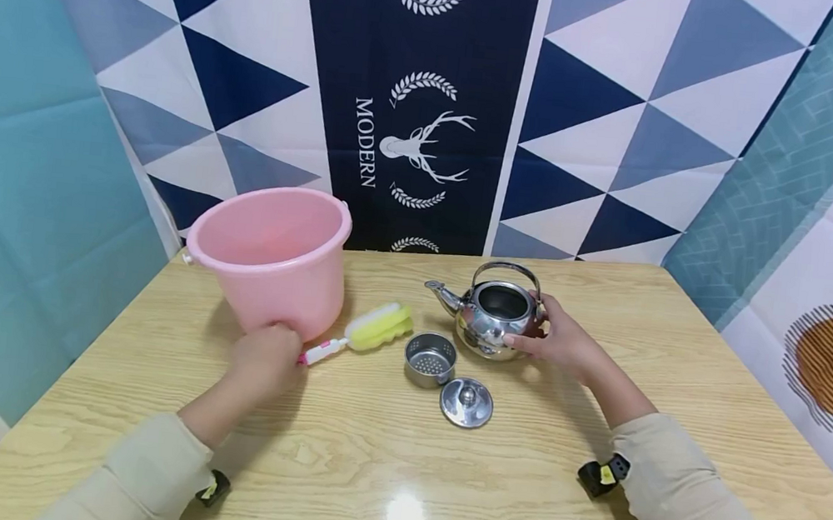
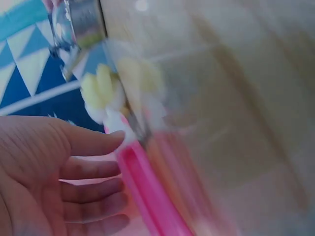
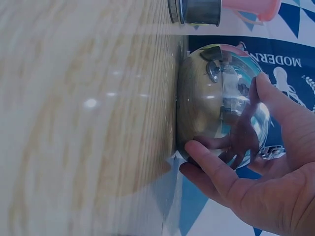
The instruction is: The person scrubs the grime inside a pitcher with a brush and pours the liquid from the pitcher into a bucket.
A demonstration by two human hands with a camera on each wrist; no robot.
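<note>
A cleaning brush [image 1: 380, 327] with a yellow and white sponge head lies on the table. My left hand [image 1: 265, 367] is at its pink handle [image 2: 147, 189]; the thumb tip overlaps the neck of the handle, and the other fingertips stop right beside it, loosely bent. On the right, my right hand [image 1: 567, 339] holds the rounded body of a shiny metal teapot [image 1: 493, 328], thumb and fingers spread to either side. The teapot stands lidless with its handle raised and its spout to the left. Between the hands sit a perforated metal strainer [image 1: 430, 360] and a knobbed lid [image 1: 466, 403].
A large pink bucket [image 1: 285, 298] stands at the back left, just behind the left hand. The wooden table [image 1: 336, 470] ends at a patterned backdrop [image 1: 420, 227]. The strainer and lid lie close together in front of the teapot.
</note>
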